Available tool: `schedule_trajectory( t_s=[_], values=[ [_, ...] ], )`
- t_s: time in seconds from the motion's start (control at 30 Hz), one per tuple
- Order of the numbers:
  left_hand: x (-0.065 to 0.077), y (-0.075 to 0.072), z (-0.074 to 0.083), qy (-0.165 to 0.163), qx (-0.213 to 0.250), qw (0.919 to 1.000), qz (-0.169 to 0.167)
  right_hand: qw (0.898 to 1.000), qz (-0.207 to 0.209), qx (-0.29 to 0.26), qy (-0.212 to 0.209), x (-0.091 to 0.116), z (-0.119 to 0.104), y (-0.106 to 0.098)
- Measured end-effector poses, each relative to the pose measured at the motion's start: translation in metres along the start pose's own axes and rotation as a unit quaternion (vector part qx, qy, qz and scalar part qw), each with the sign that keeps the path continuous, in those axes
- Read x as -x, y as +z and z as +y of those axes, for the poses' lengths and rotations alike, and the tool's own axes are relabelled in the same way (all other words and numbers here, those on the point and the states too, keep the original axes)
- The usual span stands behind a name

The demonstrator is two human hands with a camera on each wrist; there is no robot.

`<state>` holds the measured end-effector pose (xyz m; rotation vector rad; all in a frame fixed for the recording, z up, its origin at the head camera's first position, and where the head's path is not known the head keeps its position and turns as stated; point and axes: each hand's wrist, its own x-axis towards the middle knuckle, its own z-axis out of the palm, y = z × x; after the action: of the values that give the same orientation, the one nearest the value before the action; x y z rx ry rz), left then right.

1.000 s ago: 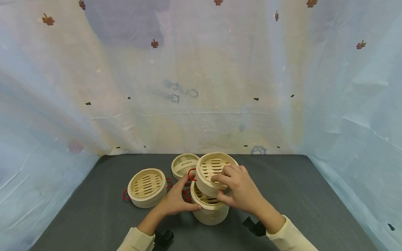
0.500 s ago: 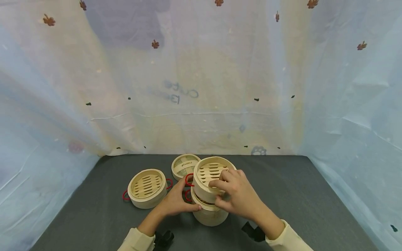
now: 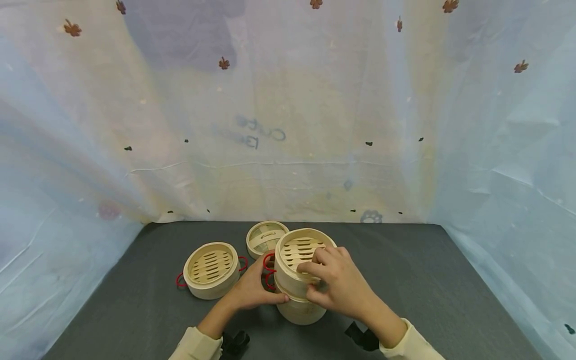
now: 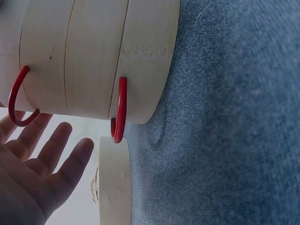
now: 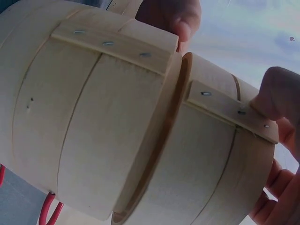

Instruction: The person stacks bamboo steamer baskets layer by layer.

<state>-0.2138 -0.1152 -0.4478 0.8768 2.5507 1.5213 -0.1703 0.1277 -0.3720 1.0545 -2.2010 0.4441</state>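
Note:
My right hand (image 3: 335, 280) pinches the near right wall of a bamboo steamer basket (image 3: 288, 277), thumb outside and fingers over the rim. It sits atop a lower bamboo steamer (image 3: 300, 312); in the right wrist view a narrow dark gap runs between upper basket (image 5: 220, 140) and lower steamer (image 5: 103, 122). My left hand (image 3: 254, 285) is spread beside the stack's left side, its thumb at the lower steamer's front. In the left wrist view the fingers (image 4: 70, 168) extend near the red handles (image 4: 120, 110) without curling round anything.
Another slatted steamer basket (image 3: 211, 272) with red handles rests on the dark table (image 3: 405, 280) to the left. Behind the stack lies a round woven bamboo lid (image 3: 265, 237) with a small strap. A pale patterned curtain (image 3: 288, 110) surrounds the table's back and sides.
My right hand has brought the upper basket down and slightly left, onto the lower steamer, covering the slats seen there earlier. The left hand has barely moved.

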Motion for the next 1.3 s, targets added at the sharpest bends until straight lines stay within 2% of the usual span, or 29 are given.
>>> schedule_trajectory(
  t_s=[0.37, 0.83, 1.3],
  values=[
    [-0.0006, 0.0000, -0.0015, -0.002, 0.012, 0.9999, -0.003, 1.000, -0.003, 0.002, -0.002, 0.0026, -0.0012, 0.0026],
    [-0.0012, 0.0011, 0.0004, -0.021, 0.022, 0.9995, 0.003, 1.000, 0.000, 0.004, -0.005, 0.0044, -0.0028, 0.0039],
    [-0.0025, 0.0013, -0.0003, -0.017, 0.031, 0.9994, 0.002, 1.000, -0.003, 0.013, -0.007, 0.0046, -0.0054, 0.0053]
  ],
)
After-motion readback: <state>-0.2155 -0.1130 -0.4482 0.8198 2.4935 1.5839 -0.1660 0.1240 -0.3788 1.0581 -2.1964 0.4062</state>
